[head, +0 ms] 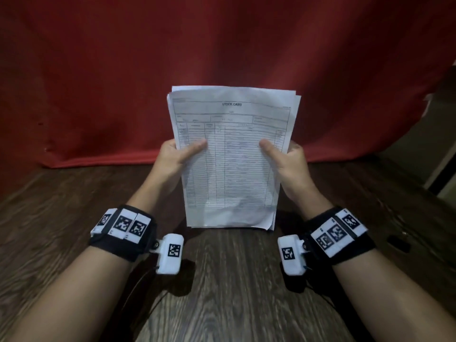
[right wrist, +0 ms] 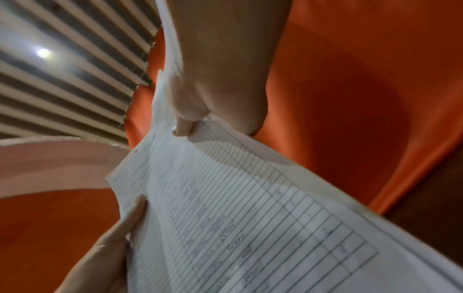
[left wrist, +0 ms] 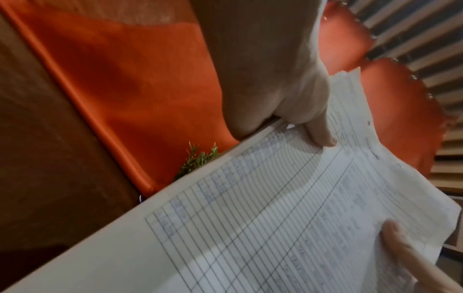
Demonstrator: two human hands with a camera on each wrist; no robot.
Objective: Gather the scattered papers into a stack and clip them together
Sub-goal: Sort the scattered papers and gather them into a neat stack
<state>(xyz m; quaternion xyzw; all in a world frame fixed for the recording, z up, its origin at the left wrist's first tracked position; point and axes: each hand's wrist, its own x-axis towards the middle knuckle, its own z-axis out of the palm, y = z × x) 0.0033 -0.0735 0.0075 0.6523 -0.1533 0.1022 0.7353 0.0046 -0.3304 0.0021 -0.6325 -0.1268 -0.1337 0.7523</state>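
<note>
Papers [head: 232, 156] stand upright on the table [head: 222, 280], pinched at both sides by our left hand [head: 176, 154] and right hand [head: 287, 156]; uneven edges risk slipping, fanning apart before clipping.

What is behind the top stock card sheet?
More sheets, their offset edges showing behind the top sheet. Their faces and both hands' fingers are covered.

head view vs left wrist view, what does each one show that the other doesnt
Only the head view shows the wooden table, both marker wristbands and the whole stack upright. Only the left wrist view shows a green sprig and a slatted ceiling. Both show the paper stack, gripped by the left hand and right hand, and the red cloth.
</note>
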